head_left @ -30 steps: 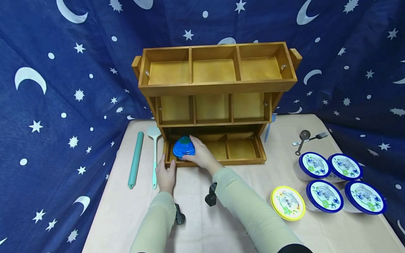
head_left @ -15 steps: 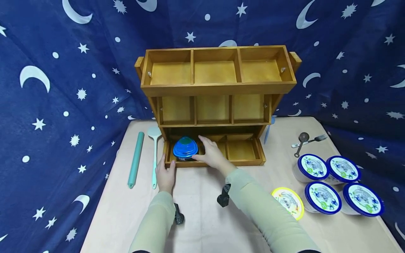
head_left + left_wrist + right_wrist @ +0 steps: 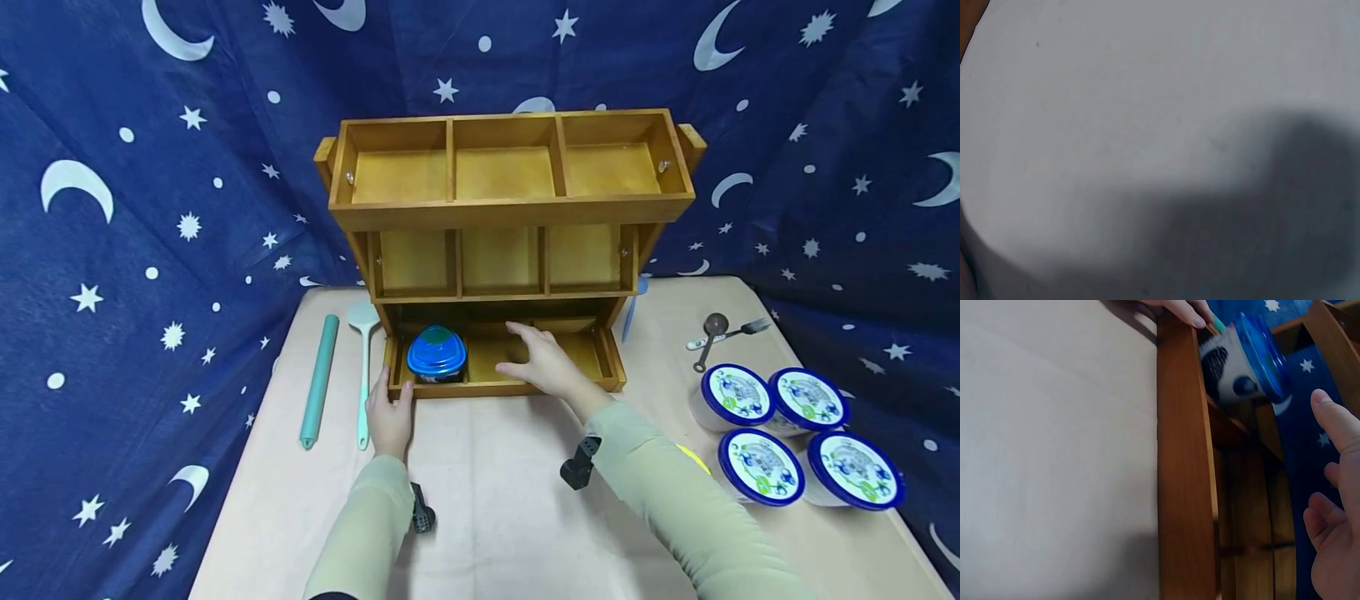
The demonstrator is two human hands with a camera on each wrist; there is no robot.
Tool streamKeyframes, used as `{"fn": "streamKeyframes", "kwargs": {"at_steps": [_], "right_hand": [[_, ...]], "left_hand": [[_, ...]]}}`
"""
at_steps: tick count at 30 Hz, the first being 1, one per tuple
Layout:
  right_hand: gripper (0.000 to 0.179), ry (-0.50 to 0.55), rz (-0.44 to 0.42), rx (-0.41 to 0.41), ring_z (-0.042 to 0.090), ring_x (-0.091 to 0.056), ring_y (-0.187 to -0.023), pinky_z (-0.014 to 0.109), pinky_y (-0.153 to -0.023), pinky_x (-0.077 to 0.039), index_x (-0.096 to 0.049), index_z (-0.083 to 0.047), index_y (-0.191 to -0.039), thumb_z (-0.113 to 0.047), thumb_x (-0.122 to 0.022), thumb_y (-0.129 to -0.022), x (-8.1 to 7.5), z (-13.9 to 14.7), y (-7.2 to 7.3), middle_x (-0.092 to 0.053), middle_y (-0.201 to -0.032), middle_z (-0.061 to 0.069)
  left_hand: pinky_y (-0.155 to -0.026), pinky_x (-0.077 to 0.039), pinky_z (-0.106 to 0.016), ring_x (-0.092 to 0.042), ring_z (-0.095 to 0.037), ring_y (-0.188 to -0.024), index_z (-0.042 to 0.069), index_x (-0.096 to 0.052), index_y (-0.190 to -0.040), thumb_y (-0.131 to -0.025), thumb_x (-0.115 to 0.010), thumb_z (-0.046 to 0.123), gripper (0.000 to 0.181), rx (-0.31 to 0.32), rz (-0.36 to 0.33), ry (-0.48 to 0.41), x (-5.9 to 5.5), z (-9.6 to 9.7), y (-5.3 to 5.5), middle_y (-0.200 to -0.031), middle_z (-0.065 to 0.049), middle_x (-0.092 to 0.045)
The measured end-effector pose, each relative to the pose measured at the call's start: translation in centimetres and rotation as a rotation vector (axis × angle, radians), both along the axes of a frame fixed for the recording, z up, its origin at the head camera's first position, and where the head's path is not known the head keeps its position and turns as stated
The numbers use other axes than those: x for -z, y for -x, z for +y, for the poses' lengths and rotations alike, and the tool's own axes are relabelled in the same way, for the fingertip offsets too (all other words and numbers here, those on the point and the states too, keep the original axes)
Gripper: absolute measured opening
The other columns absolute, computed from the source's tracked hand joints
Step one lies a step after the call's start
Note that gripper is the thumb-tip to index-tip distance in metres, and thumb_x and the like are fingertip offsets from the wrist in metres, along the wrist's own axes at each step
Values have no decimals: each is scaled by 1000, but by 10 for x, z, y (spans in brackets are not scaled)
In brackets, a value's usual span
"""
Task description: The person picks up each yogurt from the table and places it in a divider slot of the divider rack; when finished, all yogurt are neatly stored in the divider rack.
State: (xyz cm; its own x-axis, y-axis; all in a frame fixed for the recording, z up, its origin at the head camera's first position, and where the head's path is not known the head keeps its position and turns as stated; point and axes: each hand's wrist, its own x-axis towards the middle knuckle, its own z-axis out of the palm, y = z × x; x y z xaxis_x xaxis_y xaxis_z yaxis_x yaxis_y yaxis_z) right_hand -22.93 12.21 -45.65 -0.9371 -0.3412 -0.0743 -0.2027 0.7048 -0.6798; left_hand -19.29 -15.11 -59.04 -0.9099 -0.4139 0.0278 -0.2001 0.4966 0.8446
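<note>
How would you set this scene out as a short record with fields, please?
Left hand: on the front left corner of the bottom wooden tray
Right hand: over that tray, holding nothing
Blue-lidded container: in the tray's left compartment
Left side: teal cylinder, turquoise spatula
Right side: spoon crossing fork, four blue-lidded tubs, yellow lid partly hidden

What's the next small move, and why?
I'd probably draw the right hand back from over the bottom tray: it holds nothing and is apart from the blue-lidded container, which sits in the tray's left compartment. The left hand rests at the front left corner.
</note>
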Motion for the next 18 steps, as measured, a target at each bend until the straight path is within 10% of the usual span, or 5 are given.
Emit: {"fn": "streamKeyframes", "kwargs": {"at_steps": [18], "right_hand": [[70, 2, 17, 25, 38, -46, -117, 51, -92, -41, -41, -7, -140, -39, -69, -84, 0, 78, -19, -50, -136, 11]], "left_hand": [[-108, -27, -49, -31, -31, -132, 21, -34, -146, -92, -52, 44, 61, 0, 15, 18, -2, 2, -1, -146, -9, -37]]}}
